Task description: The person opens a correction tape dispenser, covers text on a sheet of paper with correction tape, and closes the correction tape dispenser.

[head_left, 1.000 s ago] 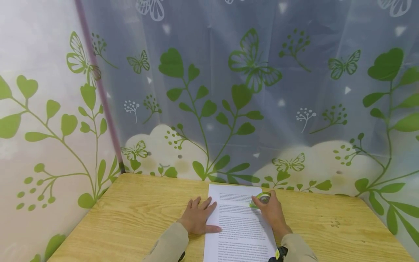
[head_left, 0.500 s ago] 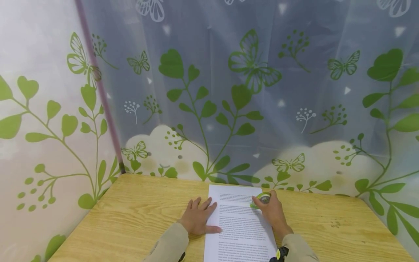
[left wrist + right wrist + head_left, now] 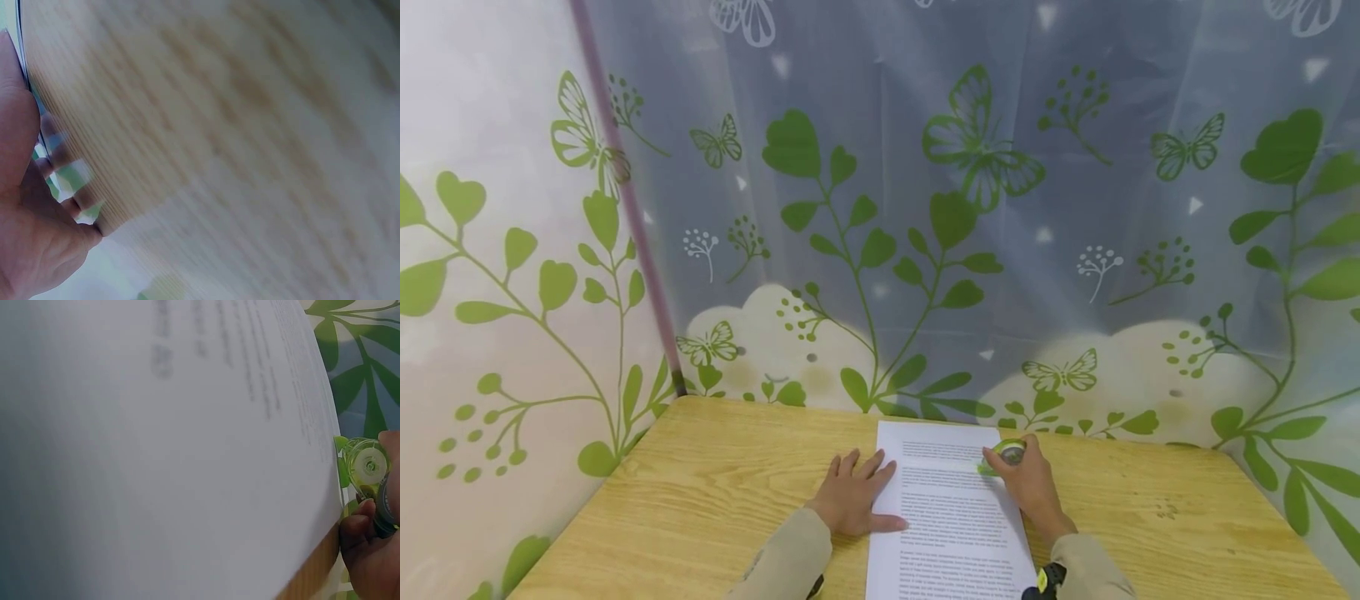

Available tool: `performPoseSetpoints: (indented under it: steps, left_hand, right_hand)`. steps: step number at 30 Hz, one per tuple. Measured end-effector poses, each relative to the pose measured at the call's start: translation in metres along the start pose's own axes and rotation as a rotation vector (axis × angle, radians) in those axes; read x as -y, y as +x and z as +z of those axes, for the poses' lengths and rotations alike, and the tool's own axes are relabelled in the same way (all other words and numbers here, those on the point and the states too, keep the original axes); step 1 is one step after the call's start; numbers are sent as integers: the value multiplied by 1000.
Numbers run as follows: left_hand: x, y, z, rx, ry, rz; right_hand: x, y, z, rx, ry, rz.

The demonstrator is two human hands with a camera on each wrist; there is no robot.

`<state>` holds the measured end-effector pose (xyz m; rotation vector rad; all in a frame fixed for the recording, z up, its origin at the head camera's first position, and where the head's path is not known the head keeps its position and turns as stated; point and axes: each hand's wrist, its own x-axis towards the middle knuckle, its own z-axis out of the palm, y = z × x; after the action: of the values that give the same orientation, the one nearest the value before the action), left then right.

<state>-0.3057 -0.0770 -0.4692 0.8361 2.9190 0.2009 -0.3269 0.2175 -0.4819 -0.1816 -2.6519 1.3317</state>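
In the head view, a sheet of printed paper (image 3: 951, 533) lies on the wooden table (image 3: 737, 467), its far end near the table's back edge and its near end running out of view at the bottom. The left hand (image 3: 853, 502) rests flat at the paper's left side, fingers spread wide, with the thumb and the nearest fingertips on the white margin and the rest of the hand over the wood. The right hand (image 3: 1032, 487) pinches a green tape (image 3: 1012, 453) between thumb and fingers at the paper's upper right; the tape's tip is over the printed lines, though whether it touches them I cannot tell. Both arms wear beige sleeves (image 3: 1090, 567), and a dark band (image 3: 1045, 579) with a yellow part sits at the right wrist. Behind the table hangs a blue-grey cloth (image 3: 1075, 208) printed with green leaves and butterflies; a paler panel (image 3: 497, 250) with similar leaves stands at the left. In the left wrist view, blurred wood grain fills most of the frame, and the left hand shows at the left edge, gaps between its fingers. In the right wrist view, the paper takes up most of the frame, its print blurred, and at the right edge the right hand's fingers close around the tape, whose clear round case shows a pale spool (image 3: 370, 465) inside.
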Motion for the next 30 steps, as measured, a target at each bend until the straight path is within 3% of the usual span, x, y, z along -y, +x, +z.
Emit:
performPoseSetpoints:
  steps: [11, 30]
  left_hand:
    - [8, 7, 12, -32, 19, 6]
    - [10, 11, 17, -13, 6, -9]
  right_hand:
    - [-4, 3, -5, -5, -15, -15]
    - [-8, 1, -13, 17, -31, 11]
